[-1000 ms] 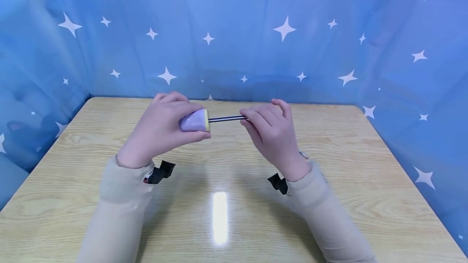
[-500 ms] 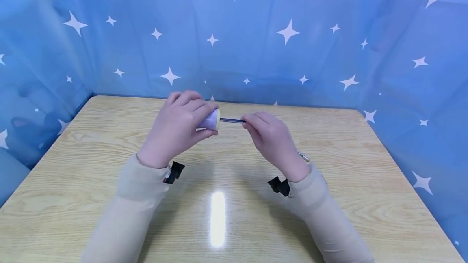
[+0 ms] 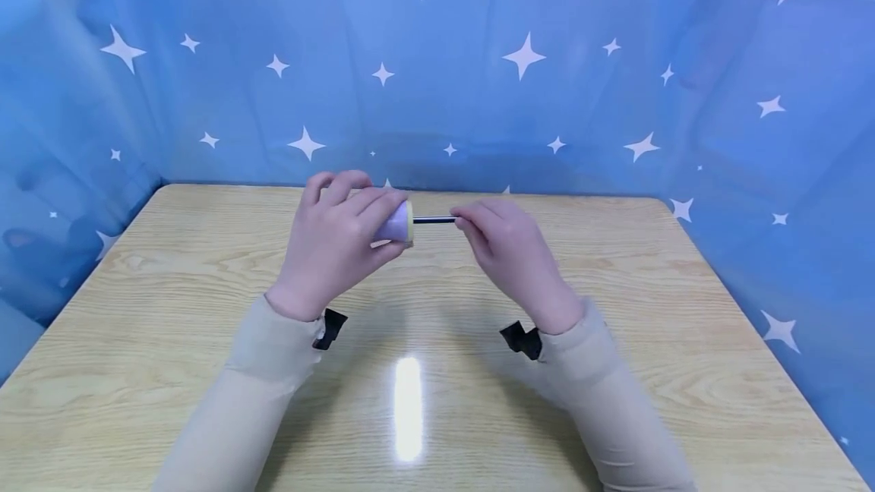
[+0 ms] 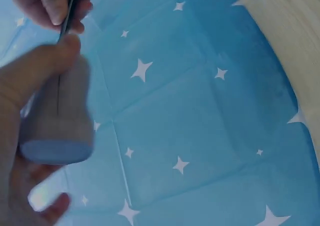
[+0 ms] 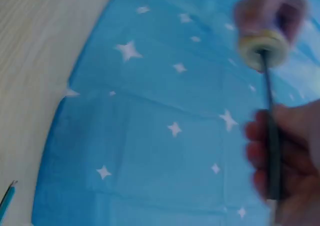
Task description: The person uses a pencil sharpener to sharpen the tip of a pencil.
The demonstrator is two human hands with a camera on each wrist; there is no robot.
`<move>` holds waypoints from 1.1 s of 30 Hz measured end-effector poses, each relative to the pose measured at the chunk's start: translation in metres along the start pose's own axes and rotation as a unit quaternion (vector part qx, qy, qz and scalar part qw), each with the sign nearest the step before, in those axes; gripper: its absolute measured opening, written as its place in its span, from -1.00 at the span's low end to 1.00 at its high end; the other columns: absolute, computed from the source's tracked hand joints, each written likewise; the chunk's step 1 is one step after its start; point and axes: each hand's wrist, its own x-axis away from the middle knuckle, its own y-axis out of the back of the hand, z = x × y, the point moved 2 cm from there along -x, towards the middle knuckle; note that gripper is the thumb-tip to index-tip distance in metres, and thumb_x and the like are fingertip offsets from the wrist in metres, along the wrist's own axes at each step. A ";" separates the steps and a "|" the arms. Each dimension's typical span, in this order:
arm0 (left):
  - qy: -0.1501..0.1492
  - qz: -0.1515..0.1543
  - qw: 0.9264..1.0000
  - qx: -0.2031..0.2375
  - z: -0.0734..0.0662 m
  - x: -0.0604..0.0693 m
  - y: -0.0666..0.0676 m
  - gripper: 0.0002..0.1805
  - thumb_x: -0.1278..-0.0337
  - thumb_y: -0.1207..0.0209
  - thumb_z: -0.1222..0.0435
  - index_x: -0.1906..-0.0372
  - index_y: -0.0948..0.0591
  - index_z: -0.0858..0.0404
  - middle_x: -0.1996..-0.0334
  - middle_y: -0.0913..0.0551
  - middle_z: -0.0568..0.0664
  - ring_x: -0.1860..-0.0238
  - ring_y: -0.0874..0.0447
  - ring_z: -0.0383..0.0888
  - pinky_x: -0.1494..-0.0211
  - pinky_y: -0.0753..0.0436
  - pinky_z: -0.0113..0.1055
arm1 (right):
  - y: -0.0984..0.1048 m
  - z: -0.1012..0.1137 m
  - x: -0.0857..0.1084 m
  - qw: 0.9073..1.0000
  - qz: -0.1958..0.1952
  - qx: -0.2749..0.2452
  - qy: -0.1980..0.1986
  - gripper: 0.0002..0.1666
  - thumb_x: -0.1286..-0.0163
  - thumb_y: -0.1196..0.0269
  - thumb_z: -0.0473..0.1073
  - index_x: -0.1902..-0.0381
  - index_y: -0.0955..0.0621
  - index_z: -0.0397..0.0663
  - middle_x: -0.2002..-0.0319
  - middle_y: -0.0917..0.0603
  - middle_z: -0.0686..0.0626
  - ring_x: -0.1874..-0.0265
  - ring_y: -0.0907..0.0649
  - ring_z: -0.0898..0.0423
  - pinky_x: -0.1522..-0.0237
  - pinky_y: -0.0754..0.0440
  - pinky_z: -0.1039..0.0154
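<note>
My left hand (image 3: 331, 238) grips a purple, tapered pencil sharpener (image 3: 393, 226) with a pale yellow rim. In the left wrist view, the sharpener (image 4: 57, 131) shows its rounded closed end, blurred. A dark pencil (image 3: 434, 220) runs from the hole in the yellow face to my right hand (image 3: 511, 253), which pinches it. The right wrist view shows the pencil (image 5: 273, 156) lying along the curled fingers, its front end hidden inside the sharpener. Both hands are held up over the table.
A wood-grain table (image 3: 205, 401) lies below, with blue star-patterned cloth (image 3: 451, 59) hanging behind and at the sides. A teal pen-like object (image 5: 7, 200) lies on the table in the right wrist view. Black wrist mounts (image 3: 522, 340) sit at both cuffs.
My left hand has moved right with the sharpener, so less of the pencil shows between the hands. The right hand's raised finger has come down.
</note>
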 end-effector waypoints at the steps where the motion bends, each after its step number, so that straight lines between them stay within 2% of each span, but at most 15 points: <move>1: 0.020 0.024 0.999 0.022 0.003 0.001 0.001 -0.47 0.21 -0.48 0.05 0.03 -0.69 0.15 0.23 -0.74 -0.03 0.08 -0.54 0.00 -0.02 -0.38 0.01 | -0.004 0.002 0.000 0.999 -0.022 0.027 0.036 -0.82 -0.29 -0.29 -0.37 0.14 -0.67 -0.31 0.33 -0.70 -0.14 0.40 -0.62 -0.01 0.27 -0.59 0.13; 2: 0.040 0.045 0.997 0.045 0.006 0.003 0.003 -0.44 0.24 -0.49 0.02 0.02 -0.70 0.15 0.23 -0.75 -0.02 0.08 -0.54 0.00 -0.01 -0.36 0.01 | -0.007 0.004 -0.001 0.996 -0.040 0.045 0.065 -0.81 -0.27 -0.30 -0.39 0.14 -0.65 -0.33 0.31 -0.70 -0.17 0.36 -0.64 -0.06 0.22 -0.60 0.09; 4: 0.076 0.084 0.990 0.082 0.011 0.004 0.007 -0.41 0.25 -0.50 -0.02 0.00 -0.70 0.12 0.25 -0.75 -0.04 0.09 -0.52 -0.03 0.01 -0.33 -0.01 | -0.013 0.007 -0.001 0.991 -0.062 0.061 0.098 -0.79 -0.26 -0.30 -0.41 0.13 -0.64 -0.35 0.32 -0.69 -0.18 0.35 -0.65 -0.09 0.20 -0.61 0.06; 6: 0.104 0.121 0.981 0.111 0.015 0.005 0.012 -0.41 0.23 -0.49 -0.02 -0.01 -0.70 0.12 0.28 -0.74 -0.07 0.10 -0.49 -0.05 0.02 -0.30 -0.03 | -0.018 0.010 -0.001 0.990 -0.070 0.065 0.105 -0.79 -0.29 -0.29 -0.39 0.11 -0.63 -0.34 0.30 -0.68 -0.17 0.33 -0.64 -0.09 0.19 -0.59 0.06; 8: 0.122 0.143 0.973 0.133 0.017 0.005 0.015 -0.44 0.23 -0.49 -0.02 0.02 -0.71 0.12 0.33 -0.72 -0.10 0.11 -0.49 -0.08 0.05 -0.29 -0.06 | -0.022 0.012 0.000 0.989 -0.078 0.064 0.106 -0.78 -0.31 -0.27 -0.37 0.09 -0.64 -0.33 0.29 -0.68 -0.16 0.33 -0.63 -0.08 0.21 -0.57 0.06; 12: 0.133 0.167 0.963 0.164 0.017 0.004 0.017 -0.48 0.20 -0.48 -0.04 0.09 -0.73 0.14 0.40 -0.68 -0.17 0.14 -0.48 -0.15 0.09 -0.27 -0.14 | -0.026 0.013 0.004 0.987 -0.097 0.064 0.113 -0.77 -0.31 -0.28 -0.35 0.08 -0.65 -0.29 0.29 -0.67 -0.14 0.35 -0.61 -0.08 0.27 -0.55 0.06; 15: 0.117 0.168 0.965 0.163 0.014 0.002 0.016 -0.49 0.19 -0.47 -0.04 0.09 -0.72 0.13 0.38 -0.68 -0.17 0.13 -0.47 -0.14 0.11 -0.28 -0.15 | -0.027 0.011 0.007 0.985 -0.107 0.064 0.123 -0.77 -0.23 -0.35 -0.36 0.14 -0.67 -0.29 0.35 -0.68 -0.12 0.41 -0.62 -0.06 0.33 -0.59 0.09; 18: 0.083 0.151 0.975 0.139 0.010 0.000 0.014 -0.48 0.20 -0.49 0.01 0.05 -0.71 0.15 0.28 -0.71 -0.11 0.08 -0.47 -0.08 0.03 -0.31 -0.07 | -0.025 0.010 0.008 0.986 -0.099 0.060 0.122 -0.78 -0.16 -0.40 -0.37 0.20 -0.68 -0.29 0.40 -0.69 -0.10 0.47 -0.64 -0.01 0.39 -0.63 0.15; 20: 0.056 0.127 0.983 0.116 0.007 -0.001 0.012 -0.45 0.22 -0.52 0.06 0.02 -0.69 0.17 0.20 -0.72 -0.06 0.04 -0.48 -0.03 -0.04 -0.32 -0.02 | -0.022 0.009 0.008 0.989 -0.087 0.051 0.111 -0.80 -0.16 -0.40 -0.38 0.22 -0.69 -0.29 0.41 -0.70 -0.10 0.49 -0.65 0.02 0.41 -0.64 0.18; 22: 0.028 0.091 0.992 0.088 0.003 -0.003 0.011 -0.46 0.22 -0.53 0.14 0.01 -0.68 0.19 0.16 -0.72 -0.03 0.02 -0.49 0.00 -0.08 -0.34 0.01 | -0.019 0.008 0.007 0.992 -0.072 0.036 0.094 -0.82 -0.18 -0.38 -0.37 0.22 -0.70 -0.29 0.42 -0.70 -0.09 0.52 -0.62 0.06 0.44 -0.62 0.23; 24: -0.004 0.045 0.998 0.050 -0.001 -0.004 0.010 -0.53 0.13 -0.48 0.21 0.01 -0.67 0.19 0.15 -0.72 -0.02 0.02 -0.51 0.02 -0.08 -0.36 0.02 | -0.015 0.007 0.005 0.996 -0.053 0.001 0.069 -0.83 -0.22 -0.36 -0.36 0.21 -0.71 -0.30 0.45 -0.68 -0.07 0.56 -0.56 0.11 0.48 -0.56 0.28; 26: -0.035 -0.006 0.999 0.006 -0.006 -0.005 0.008 -0.63 0.01 -0.39 0.27 0.02 -0.66 0.18 0.17 -0.71 -0.05 0.05 -0.51 0.02 -0.06 -0.39 0.01 | -0.009 0.005 0.003 0.998 -0.027 -0.048 0.031 -0.84 -0.24 -0.34 -0.35 0.20 -0.72 -0.30 0.47 -0.66 -0.05 0.59 -0.49 0.15 0.51 -0.48 0.31; 29: -0.066 -0.062 0.995 -0.043 -0.011 -0.005 0.005 -0.73 -0.12 -0.27 0.29 0.04 -0.65 0.15 0.20 -0.69 -0.10 0.08 -0.50 -0.01 -0.06 -0.40 -0.01 | 0.000 0.001 0.001 0.993 0.019 -0.114 -0.039 -0.86 -0.28 -0.30 -0.36 0.21 -0.73 -0.26 0.48 -0.63 0.00 0.62 -0.43 0.19 0.53 -0.40 0.31; 31: -0.069 -0.068 0.994 -0.046 -0.013 -0.004 0.002 -0.72 -0.09 -0.29 0.27 0.04 -0.65 0.14 0.20 -0.69 -0.11 0.08 -0.50 -0.01 -0.07 -0.40 -0.01 | 0.004 0.000 0.001 0.990 0.043 -0.114 -0.067 -0.86 -0.31 -0.29 -0.34 0.21 -0.73 -0.22 0.45 -0.65 0.01 0.61 -0.43 0.20 0.51 -0.40 0.30; 33: -0.055 -0.052 0.996 -0.036 -0.012 -0.002 -0.002 -0.67 -0.01 -0.35 0.21 0.06 -0.66 0.15 0.22 -0.71 -0.11 0.07 -0.51 -0.01 -0.07 -0.40 0.01 | 0.005 0.000 0.001 0.993 0.053 -0.082 -0.063 -0.85 -0.33 -0.28 -0.31 0.17 -0.72 -0.21 0.40 -0.67 0.00 0.58 -0.45 0.19 0.49 -0.42 0.28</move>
